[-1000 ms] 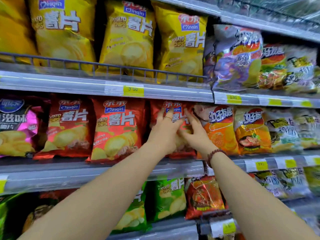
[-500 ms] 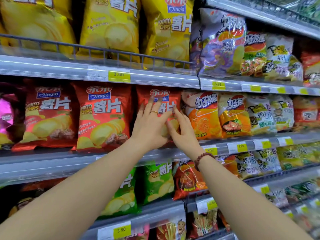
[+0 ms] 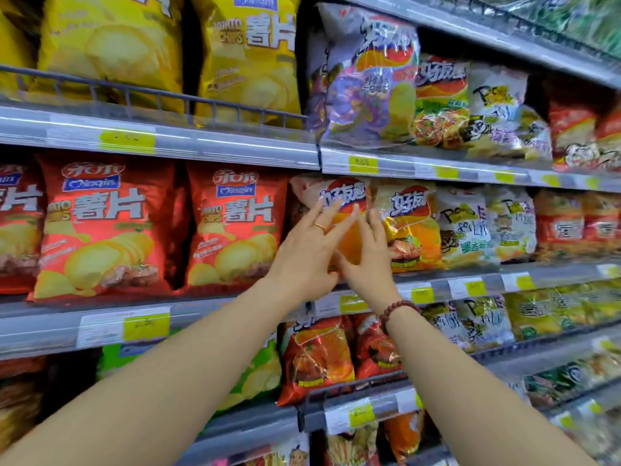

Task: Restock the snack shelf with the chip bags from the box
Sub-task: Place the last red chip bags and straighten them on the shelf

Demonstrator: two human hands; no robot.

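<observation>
My left hand [image 3: 307, 253] and my right hand [image 3: 368, 260] lie side by side, fingers spread, flat against the front of an orange snack bag [image 3: 339, 196] on the middle shelf [image 3: 201, 309]. Neither hand closes around it. The bag stands just right of a row of red potato chip bags [image 3: 235, 227], and another orange bag [image 3: 410, 223] is on its right. My hands cover the bag's lower half. A ring is on my left hand and a bead bracelet on my right wrist. No box is in view.
Yellow chip bags [image 3: 248, 55] fill the upper shelf behind a wire rail [image 3: 151, 95], with purple and white bags [image 3: 369, 85] to their right. On the lower shelf stand green bags [image 3: 258, 371] and red-orange bags [image 3: 316, 358]. Price tags line the shelf edges.
Both hands have shifted right, from the rightmost red chip bag to the orange bag beside it. The view has swung right and slightly down.
</observation>
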